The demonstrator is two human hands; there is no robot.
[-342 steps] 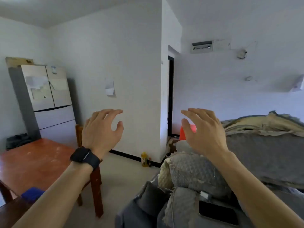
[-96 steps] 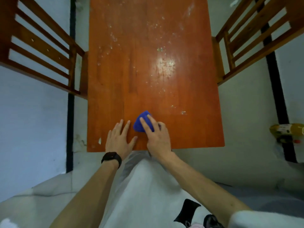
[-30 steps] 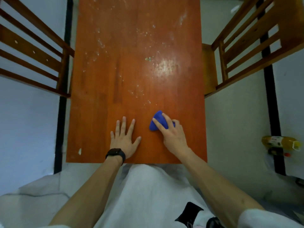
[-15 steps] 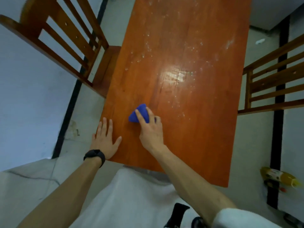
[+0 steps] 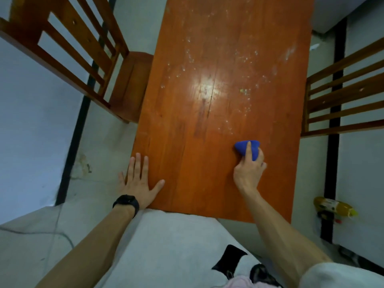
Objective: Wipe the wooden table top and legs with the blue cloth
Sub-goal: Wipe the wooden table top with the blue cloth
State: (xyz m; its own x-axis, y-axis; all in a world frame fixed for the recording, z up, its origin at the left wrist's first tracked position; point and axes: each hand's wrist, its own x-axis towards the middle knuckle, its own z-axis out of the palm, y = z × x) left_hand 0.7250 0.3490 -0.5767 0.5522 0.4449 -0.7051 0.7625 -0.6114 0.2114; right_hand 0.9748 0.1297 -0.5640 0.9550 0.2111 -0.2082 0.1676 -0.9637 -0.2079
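Note:
I look straight down on the reddish wooden table (image 5: 207,159); its legs are hidden under the top. White specks and smears cover the far half of the top. My right hand (image 5: 249,167) presses the bunched blue cloth (image 5: 242,147) against the near right part of the top, fingers over it. My left hand (image 5: 139,179), with a black watch on the wrist, lies flat with fingers spread on the near left corner of the table.
A wooden chair (image 5: 68,57) stands at the table's left side, and another chair's slatted back (image 5: 342,96) is at the right. A yellow bottle (image 5: 334,208) lies on the floor at the right by a black baseboard strip.
My right hand has slid the blue cloth from the near left part of the top across to the near right part. My left hand stays flat near the left corner.

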